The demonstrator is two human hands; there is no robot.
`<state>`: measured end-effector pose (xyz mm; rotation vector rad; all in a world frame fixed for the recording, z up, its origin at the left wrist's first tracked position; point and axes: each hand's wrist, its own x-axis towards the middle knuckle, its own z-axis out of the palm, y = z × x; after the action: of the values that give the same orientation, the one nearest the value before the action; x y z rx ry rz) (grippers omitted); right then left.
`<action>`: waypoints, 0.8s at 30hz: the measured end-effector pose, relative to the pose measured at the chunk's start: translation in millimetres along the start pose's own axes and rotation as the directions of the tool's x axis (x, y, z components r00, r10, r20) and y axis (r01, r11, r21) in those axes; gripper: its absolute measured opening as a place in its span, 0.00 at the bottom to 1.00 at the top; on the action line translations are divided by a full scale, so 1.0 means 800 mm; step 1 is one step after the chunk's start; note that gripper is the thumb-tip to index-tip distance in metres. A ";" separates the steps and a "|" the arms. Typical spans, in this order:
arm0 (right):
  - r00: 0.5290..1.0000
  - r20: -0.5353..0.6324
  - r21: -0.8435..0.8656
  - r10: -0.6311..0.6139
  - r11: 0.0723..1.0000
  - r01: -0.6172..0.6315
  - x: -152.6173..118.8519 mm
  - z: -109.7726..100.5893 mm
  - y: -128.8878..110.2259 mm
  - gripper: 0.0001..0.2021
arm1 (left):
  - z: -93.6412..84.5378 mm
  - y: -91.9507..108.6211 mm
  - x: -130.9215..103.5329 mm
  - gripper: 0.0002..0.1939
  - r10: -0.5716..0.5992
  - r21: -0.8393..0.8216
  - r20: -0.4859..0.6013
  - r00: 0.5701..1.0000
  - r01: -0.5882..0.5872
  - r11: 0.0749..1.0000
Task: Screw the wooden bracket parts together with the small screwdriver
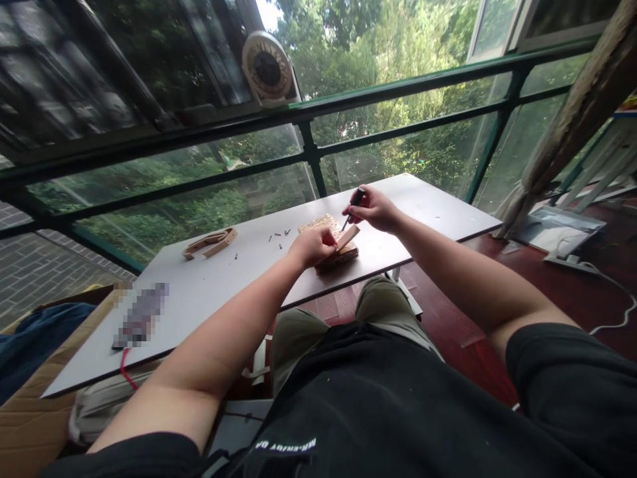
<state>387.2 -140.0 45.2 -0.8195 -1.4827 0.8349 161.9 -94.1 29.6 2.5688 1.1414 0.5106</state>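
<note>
My right hand (pixel 374 208) is closed around a black-handled tool (pixel 357 197), its thin shaft slanting down toward a light wooden strip (pixel 347 238). The fingers of my left hand (pixel 318 245) are pinched together at the near left end of that strip. Under the strip lies a tan, rough-textured block (pixel 323 223) near the table's front edge, partly hidden by my left hand. Several small dark screw-like pieces (pixel 278 234) are scattered to the left of the block. Farther left, curved tan wooden parts (pixel 211 243) rest on the table.
The white table (pixel 223 299) stands against a green railing (pixel 398 93). A pixelated flat object (pixel 142 315) lies at its left end, with a red cord hanging over the edge. A round fan (pixel 269 66) sits by the railing; a cardboard box (pixel 40 411) is at lower left.
</note>
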 end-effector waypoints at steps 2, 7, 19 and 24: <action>1.000 0.021 -0.004 0.022 1.000 -0.022 0.002 0.000 0.000 0.18 | 0.000 0.000 0.002 0.10 -0.003 -0.007 0.004 1.000 0.003 1.000; 0.997 0.070 -0.045 0.030 0.999 -0.027 0.002 0.004 -0.005 0.15 | -0.001 0.001 0.004 0.11 -0.008 -0.026 -0.012 1.000 0.007 1.000; 0.980 0.193 -0.268 -0.057 0.957 0.108 0.024 0.008 -0.012 0.16 | 0.002 -0.002 0.003 0.09 -0.013 -0.072 -0.032 0.999 0.011 0.997; 0.972 0.229 -0.297 -0.052 0.947 0.120 0.027 0.016 -0.012 0.15 | 0.002 -0.003 0.001 0.12 -0.024 -0.101 -0.040 0.999 0.020 0.995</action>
<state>372.9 -126.8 63.2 -0.9066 -1.8641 0.6497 161.4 -92.5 27.3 2.4681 1.1263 0.6021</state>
